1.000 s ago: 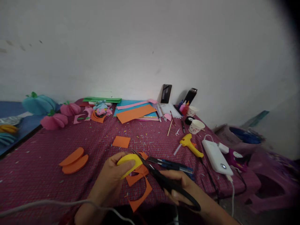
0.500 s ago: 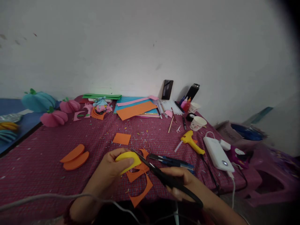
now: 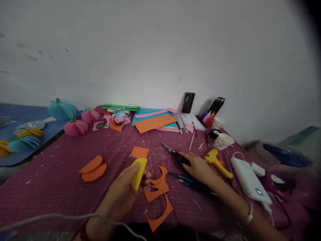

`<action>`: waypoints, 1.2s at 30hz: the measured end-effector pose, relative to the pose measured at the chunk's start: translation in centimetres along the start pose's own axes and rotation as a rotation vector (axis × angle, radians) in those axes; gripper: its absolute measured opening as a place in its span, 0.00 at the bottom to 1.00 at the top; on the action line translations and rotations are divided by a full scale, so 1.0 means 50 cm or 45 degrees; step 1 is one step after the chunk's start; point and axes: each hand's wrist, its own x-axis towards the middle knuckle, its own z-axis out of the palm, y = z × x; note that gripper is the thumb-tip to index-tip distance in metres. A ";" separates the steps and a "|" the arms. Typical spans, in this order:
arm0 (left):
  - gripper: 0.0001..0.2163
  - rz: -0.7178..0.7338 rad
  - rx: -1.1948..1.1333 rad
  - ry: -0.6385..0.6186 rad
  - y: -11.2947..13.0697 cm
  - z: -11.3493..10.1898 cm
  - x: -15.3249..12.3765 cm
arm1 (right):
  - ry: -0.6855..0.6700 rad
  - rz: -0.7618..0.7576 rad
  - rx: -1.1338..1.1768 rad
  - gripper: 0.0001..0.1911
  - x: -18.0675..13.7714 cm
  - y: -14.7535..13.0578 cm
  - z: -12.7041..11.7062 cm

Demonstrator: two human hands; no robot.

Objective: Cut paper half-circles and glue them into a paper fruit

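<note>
Left hand (image 3: 124, 190) pinches folded yellow paper half-disc (image 3: 138, 172), fingers closed on it, raised above checked magenta cloth (image 3: 50, 174). Right hand (image 3: 198, 166) lies on black-handled scissors (image 3: 175, 153), fingers curled around handles, blades flat on cloth. Curved orange paper offcuts (image 3: 159, 194) between hands; two orange paper half-discs (image 3: 92, 166) well left.

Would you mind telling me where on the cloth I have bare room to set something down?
Bare cloth lies left of the orange half-rounds, and between them and the pink pumpkin. It is crowded around the orange scraps and the glue gun.
</note>
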 end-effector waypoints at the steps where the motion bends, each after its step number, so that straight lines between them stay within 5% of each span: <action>1: 0.12 -0.009 -0.017 -0.017 -0.001 -0.004 0.001 | 0.012 -0.001 0.006 0.23 0.010 0.005 0.002; 7: 0.23 0.022 -0.105 -0.172 -0.014 -0.015 0.016 | 0.081 -0.050 0.204 0.12 0.012 -0.082 0.020; 11: 0.24 -0.099 -0.262 -0.362 -0.029 -0.011 0.021 | -0.175 -0.107 1.141 0.16 0.007 -0.189 0.050; 15: 0.23 -0.197 -0.232 -0.429 -0.036 -0.016 0.023 | -0.395 -0.118 1.541 0.21 0.021 -0.234 0.080; 36: 0.21 -0.210 -0.024 -0.265 -0.047 -0.024 0.040 | -0.545 0.032 1.696 0.14 0.029 -0.209 0.120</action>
